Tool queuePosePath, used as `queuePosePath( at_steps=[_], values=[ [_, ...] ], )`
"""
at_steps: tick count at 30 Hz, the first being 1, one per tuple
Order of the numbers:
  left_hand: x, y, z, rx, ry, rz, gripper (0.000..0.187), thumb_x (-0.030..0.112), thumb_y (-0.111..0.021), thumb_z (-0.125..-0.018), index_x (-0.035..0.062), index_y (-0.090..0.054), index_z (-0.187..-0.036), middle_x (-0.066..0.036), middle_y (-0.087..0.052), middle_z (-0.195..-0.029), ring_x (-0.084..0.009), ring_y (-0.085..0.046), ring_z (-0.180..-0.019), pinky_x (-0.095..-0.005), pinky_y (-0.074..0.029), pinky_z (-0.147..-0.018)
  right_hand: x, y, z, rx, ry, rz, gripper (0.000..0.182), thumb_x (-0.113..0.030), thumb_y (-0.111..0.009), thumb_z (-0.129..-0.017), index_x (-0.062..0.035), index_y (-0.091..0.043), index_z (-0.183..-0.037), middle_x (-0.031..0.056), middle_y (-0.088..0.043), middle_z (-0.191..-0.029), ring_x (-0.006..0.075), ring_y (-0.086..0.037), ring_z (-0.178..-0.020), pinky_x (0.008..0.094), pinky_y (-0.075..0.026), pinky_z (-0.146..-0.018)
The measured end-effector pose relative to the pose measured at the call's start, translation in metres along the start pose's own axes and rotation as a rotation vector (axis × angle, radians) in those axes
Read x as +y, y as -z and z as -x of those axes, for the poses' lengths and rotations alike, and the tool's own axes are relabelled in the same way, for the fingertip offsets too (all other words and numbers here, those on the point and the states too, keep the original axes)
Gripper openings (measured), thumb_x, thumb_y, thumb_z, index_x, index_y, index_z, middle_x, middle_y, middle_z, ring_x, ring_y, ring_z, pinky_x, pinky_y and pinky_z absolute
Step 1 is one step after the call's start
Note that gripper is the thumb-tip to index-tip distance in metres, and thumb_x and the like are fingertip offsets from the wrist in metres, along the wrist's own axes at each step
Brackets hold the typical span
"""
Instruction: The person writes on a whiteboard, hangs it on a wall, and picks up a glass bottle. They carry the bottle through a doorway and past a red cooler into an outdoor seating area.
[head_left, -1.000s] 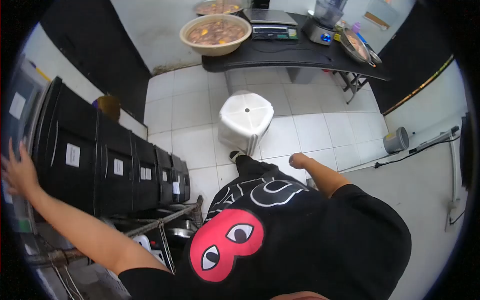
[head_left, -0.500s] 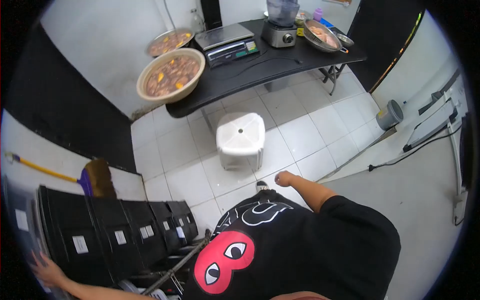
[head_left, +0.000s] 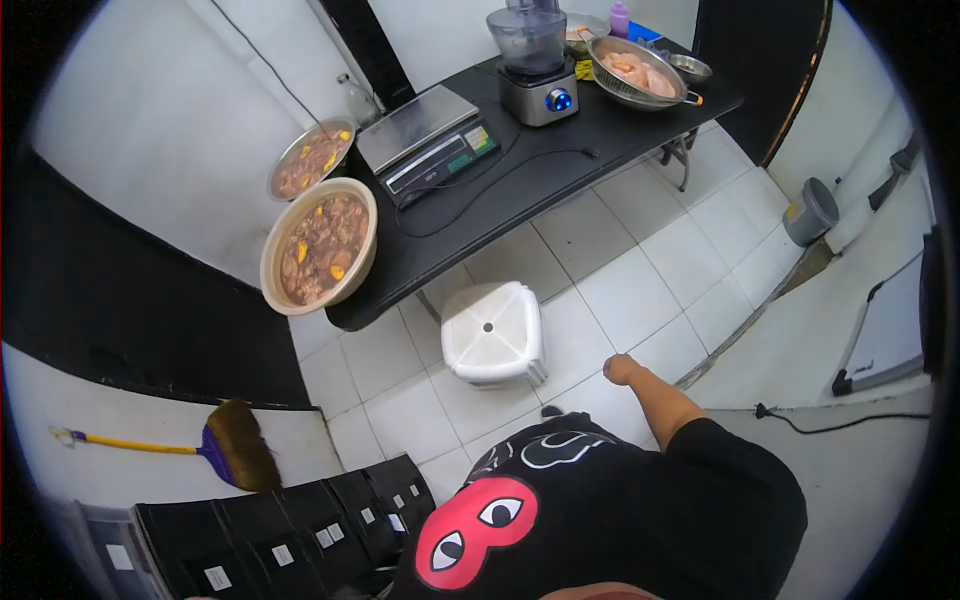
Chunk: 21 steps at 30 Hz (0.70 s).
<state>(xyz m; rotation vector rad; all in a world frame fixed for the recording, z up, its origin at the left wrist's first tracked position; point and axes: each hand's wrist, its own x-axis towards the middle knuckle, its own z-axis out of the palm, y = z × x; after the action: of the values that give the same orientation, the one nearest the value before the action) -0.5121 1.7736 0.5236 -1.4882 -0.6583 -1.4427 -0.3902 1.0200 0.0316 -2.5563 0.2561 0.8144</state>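
My right hand (head_left: pixel 620 369) hangs over the tiled floor, to the right of a white plastic stool (head_left: pixel 490 332), touching nothing. Its fingers look curled in, with nothing visible in them. My left hand is out of the frame. Beyond the stool stands a black table (head_left: pixel 520 190). At its left end is a beige basin (head_left: pixel 270 262) of meat pieces in liquid with yellow bits, and a metal bowl (head_left: pixel 272 180) of similar content is behind it. A scale (head_left: pixel 440 160), a food processor (head_left: pixel 540 97) lit blue and a colander (head_left: pixel 612 88) of pale meat stand further right.
Black bins (head_left: pixel 270 530) with white labels line the lower left, below a broom (head_left: pixel 240 450) on the wall. A grey bucket (head_left: pixel 811 212) is at the right wall. A black cable (head_left: pixel 830 425) lies at the right. A loose cord (head_left: pixel 500 195) crosses the table.
My left hand, earlier spread against the bins at the lower left, has left the view. The view has turned and shifted, so table, stool and bins appear lower. The food processor's dial now glows blue.
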Motion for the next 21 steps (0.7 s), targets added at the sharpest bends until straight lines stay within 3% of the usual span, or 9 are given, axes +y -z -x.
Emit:
queuePosePath(
  at_steps=[2, 3, 4, 5, 8, 14, 17, 19, 21],
  values=[
    [0.055, 0.036, 0.062, -0.183, 0.06, 0.032, 0.053, 0.041, -0.047, -0.084, 0.0028, -0.04, -0.12, -0.029, -0.034, -0.124, -0.0426, -0.039, -0.109, -0.0565, -0.033, -0.085, 0.001, 0.012, 0.004, 0.046, 0.0, -0.063, 0.025, -0.02, -0.048, -0.074, -0.0082, -0.066, -0.086, 0.0146, -0.062, -0.091, 0.0302, -0.058, -0.088, 0.0383, -0.046, -0.08],
    [0.057, 0.024, 0.146, -0.261, 0.049, 0.0, 0.043, 0.038, -0.041, -0.086, 0.0159, -0.045, -0.123, -0.015, -0.038, -0.13, -0.0274, -0.043, -0.114, -0.0452, -0.037, -0.09, 0.003, 0.014, 0.002, 0.07, 0.001, -0.093, 0.024, -0.021, -0.048, -0.074, -0.0087, -0.066, -0.086, 0.0144, -0.062, -0.091, 0.03, -0.058, -0.088, 0.0383, -0.046, -0.08],
    [0.089, 0.054, 0.201, -0.395, -0.052, 0.109, 0.043, 0.031, -0.045, -0.084, 0.0069, -0.045, -0.119, -0.019, -0.043, -0.124, -0.0268, -0.042, -0.114, -0.0436, -0.038, -0.09, 0.009, 0.012, 0.0, 0.084, 0.016, -0.092, 0.024, -0.023, -0.049, -0.074, -0.0087, -0.065, -0.086, 0.0142, -0.063, -0.09, 0.0302, -0.058, -0.087, 0.0387, -0.046, -0.079],
    [0.132, 0.109, 0.209, -1.268, 0.078, 0.157, 0.041, 0.029, -0.049, -0.082, 0.0057, -0.048, -0.115, -0.017, -0.051, -0.115, -0.0259, -0.048, -0.107, -0.0375, -0.041, -0.087, 0.017, 0.009, 0.002, 0.098, 0.029, -0.09, 0.025, -0.024, -0.05, -0.074, -0.0087, -0.065, -0.086, 0.0139, -0.063, -0.089, 0.0304, -0.059, -0.086, 0.0391, -0.046, -0.079],
    [0.202, 0.16, 0.347, -1.923, -0.216, 0.457, 0.039, 0.029, -0.051, -0.081, 0.0065, -0.05, -0.113, -0.015, -0.054, -0.108, -0.0257, -0.051, -0.101, -0.0367, -0.042, -0.085, 0.049, -0.006, 0.012, 0.043, -0.012, -0.011, 0.028, -0.028, -0.048, -0.075, -0.0081, -0.065, -0.086, 0.0147, -0.062, -0.087, 0.0323, -0.058, -0.084, 0.0412, -0.046, -0.078],
    [0.356, 0.188, 0.402, -2.187, -0.582, 1.258, 0.036, 0.028, -0.054, -0.079, 0.0082, -0.054, -0.109, -0.013, -0.06, -0.094, -0.0254, -0.056, -0.09, -0.0352, -0.044, -0.08, 0.089, -0.021, 0.076, 0.09, -0.245, -0.012, 0.027, -0.026, -0.047, -0.076, -0.006, -0.065, -0.079, 0.0168, -0.062, -0.087, 0.0324, -0.059, -0.085, 0.0404, -0.046, -0.077],
    [0.438, 0.128, 0.397, -2.031, -0.527, 1.407, 0.035, 0.028, -0.056, -0.077, 0.0091, -0.056, -0.107, -0.012, -0.063, -0.087, -0.0252, -0.059, -0.084, -0.0344, -0.045, -0.078, 0.107, -0.029, 0.097, 0.037, -0.328, -0.071, 0.025, -0.026, -0.05, -0.075, -0.0068, -0.066, -0.081, 0.017, -0.062, -0.089, 0.0327, -0.058, -0.086, 0.0397, -0.046, -0.078],
    [0.476, 0.123, 0.34, -1.922, -0.551, 1.27, 0.032, 0.027, -0.055, -0.076, 0.009, -0.059, -0.103, -0.012, -0.064, -0.087, -0.0252, -0.06, -0.083, -0.0346, -0.045, -0.077, 0.112, -0.04, 0.108, 0.156, -0.358, -0.105, 0.026, -0.027, -0.051, -0.075, -0.0062, -0.065, -0.08, 0.0169, -0.062, -0.085, 0.0312, -0.06, -0.082, 0.0385, -0.047, -0.075],
    [0.519, 0.095, 0.37, -1.817, -0.557, 1.288, 0.031, 0.027, -0.055, -0.076, 0.0093, -0.06, -0.101, -0.013, -0.064, -0.088, -0.0254, -0.06, -0.084, -0.0348, -0.046, -0.077, 0.107, -0.044, 0.11, 0.282, -0.387, -0.15, 0.026, -0.028, -0.052, -0.075, -0.0057, -0.065, -0.079, 0.0167, -0.063, -0.081, 0.0296, -0.061, -0.077, 0.0373, -0.048, -0.072]
  ],
)
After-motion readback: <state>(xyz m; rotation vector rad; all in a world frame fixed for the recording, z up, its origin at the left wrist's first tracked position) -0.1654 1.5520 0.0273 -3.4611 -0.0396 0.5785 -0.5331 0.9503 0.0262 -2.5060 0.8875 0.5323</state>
